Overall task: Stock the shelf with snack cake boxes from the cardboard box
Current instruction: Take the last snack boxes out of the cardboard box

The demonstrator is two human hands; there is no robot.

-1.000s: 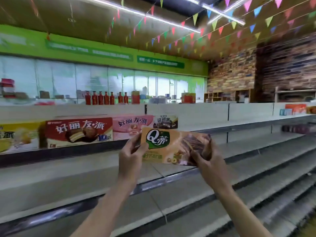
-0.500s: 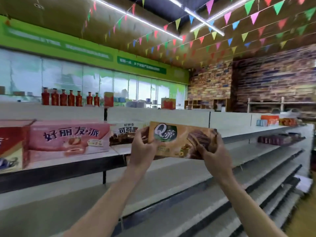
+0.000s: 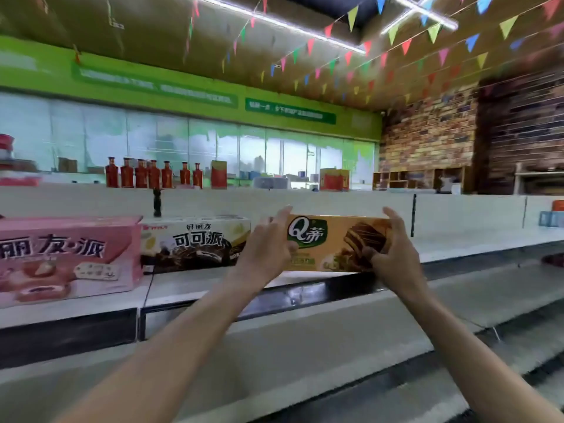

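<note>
Left hand (image 3: 265, 251) and right hand (image 3: 393, 254) each grip one end of the orange cake box (image 3: 331, 242). Box upright on the top shelf (image 3: 457, 242), just right of the brown box (image 3: 195, 244); pink box (image 3: 67, 257) farther left.

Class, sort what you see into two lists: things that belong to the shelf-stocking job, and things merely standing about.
Part of the job:
orange snack cake box, held by left hand and right hand
pink box and cocoa pie box, already on the top shelf

Standing about:
red bottles
red cartons
bunting
</note>
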